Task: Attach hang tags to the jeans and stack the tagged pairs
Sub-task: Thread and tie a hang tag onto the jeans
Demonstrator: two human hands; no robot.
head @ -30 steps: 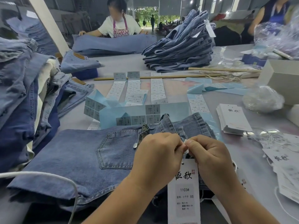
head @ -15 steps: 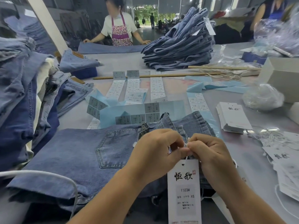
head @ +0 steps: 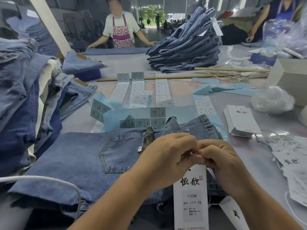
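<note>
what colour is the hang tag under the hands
White with black print, seen clearly in the head view: hang tag.

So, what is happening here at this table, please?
A person is fixing a white hang tag to folded blue jeans on the table. The left hand and right hand meet at the tag's top, fingers pinching there. A stack of loose hang tags waits to the right.

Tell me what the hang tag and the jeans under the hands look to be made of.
Hang tag: stiff white card, probably matte, since it hangs flat and carries printed text. Jeans: blue denim, likely cotton, showing woven texture, stitched pocket seams and a metal button.
</note>
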